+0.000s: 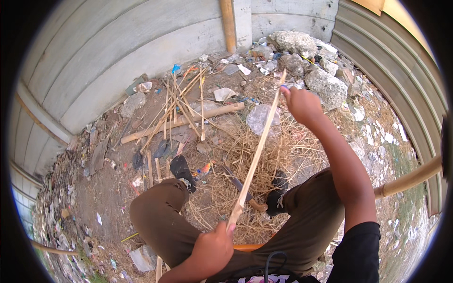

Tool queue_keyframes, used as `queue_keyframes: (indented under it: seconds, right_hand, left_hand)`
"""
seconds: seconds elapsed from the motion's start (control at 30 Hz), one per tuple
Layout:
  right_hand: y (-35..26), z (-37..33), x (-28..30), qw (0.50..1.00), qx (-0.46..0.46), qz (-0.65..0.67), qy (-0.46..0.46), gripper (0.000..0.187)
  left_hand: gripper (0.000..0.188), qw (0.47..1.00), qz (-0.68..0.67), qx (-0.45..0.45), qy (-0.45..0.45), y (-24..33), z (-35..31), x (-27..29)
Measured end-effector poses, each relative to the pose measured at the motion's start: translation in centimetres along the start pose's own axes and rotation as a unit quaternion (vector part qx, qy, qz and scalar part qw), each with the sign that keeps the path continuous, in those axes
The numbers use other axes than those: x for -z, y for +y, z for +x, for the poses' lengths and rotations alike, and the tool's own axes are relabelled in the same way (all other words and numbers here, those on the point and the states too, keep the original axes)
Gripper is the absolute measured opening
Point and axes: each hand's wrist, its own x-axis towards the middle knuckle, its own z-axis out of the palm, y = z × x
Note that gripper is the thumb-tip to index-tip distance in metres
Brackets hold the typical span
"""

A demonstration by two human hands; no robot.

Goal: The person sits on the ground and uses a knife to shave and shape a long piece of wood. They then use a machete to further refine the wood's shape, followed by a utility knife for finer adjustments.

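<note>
A long, pale split bamboo strip point(258, 153) slants across the view from near my lap up to the far right. My left hand point(212, 248) is closed around its lower end. Farther out, my right hand point(304, 104) grips it near the upper end, with the arm stretched forward. A speck of blue shows at the right fingers, too small to make out. Beneath the strip, between my feet, a machete point(243, 187) with a dark blade and wooden handle lies on straw-like shavings point(255, 165).
Several thin bamboo strips point(175, 101) lie crossed over a bamboo pole point(188, 121) ahead on the left. Rocks point(326, 88) and litter are heaped at the far right. A concrete wall point(127, 42) and a corrugated metal fence point(401, 66) close in the ground. Another pole point(408, 178) juts in from the right.
</note>
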Motion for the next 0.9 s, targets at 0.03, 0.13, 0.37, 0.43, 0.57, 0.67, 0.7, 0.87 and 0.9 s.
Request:
queue_keyframes:
  seconds: [0.03,0.13,0.37,0.43,0.57,0.67,0.7,0.87,0.9]
  right_hand:
    - [0.8,-0.1,0.1,1.000,0.005,-0.007,0.013,0.064]
    - [0.7,-0.9,0.3,1.000,0.010,0.022,-0.011,0.062]
    - [-7.3,-6.2,-0.9,0.968,0.212,0.046,-0.123,0.053]
    - [-10.3,-9.0,-1.1,0.957,0.237,0.080,-0.150,0.050]
    - [-12.9,-11.6,-0.3,0.944,0.230,0.165,-0.168,0.047]
    - [-13.3,-12.5,-0.7,0.931,0.273,0.163,-0.180,0.046]
    - [-13.5,-13.0,-0.9,0.924,0.297,0.149,-0.186,0.045]
    - [-14.2,-14.8,-0.8,0.904,0.379,0.152,-0.123,0.042]
    - [-14.2,-15.0,-0.8,0.903,0.385,0.152,-0.111,0.042]
  left_hand:
    - [0.021,1.000,0.016,-0.001,-0.007,0.1,-0.2,-0.3]
    - [0.019,0.999,-0.046,0.027,-0.010,-0.8,0.6,-0.4]
    - [0.020,0.991,-0.001,0.067,0.118,-1.7,3.0,0.6]
    - [0.020,0.984,0.043,0.074,0.159,-1.7,3.3,1.2]
    - [0.019,0.976,0.070,0.112,0.175,-2.5,3.2,1.0]
    - [0.017,0.972,0.117,0.094,0.183,-2.8,3.5,0.4]
    - [0.016,0.967,0.148,0.074,0.192,-2.9,3.6,0.1]
    - [0.017,0.960,0.185,0.052,0.205,-3.0,3.7,-0.2]
    - [0.017,0.960,0.187,0.053,0.203,-3.0,3.7,-0.3]
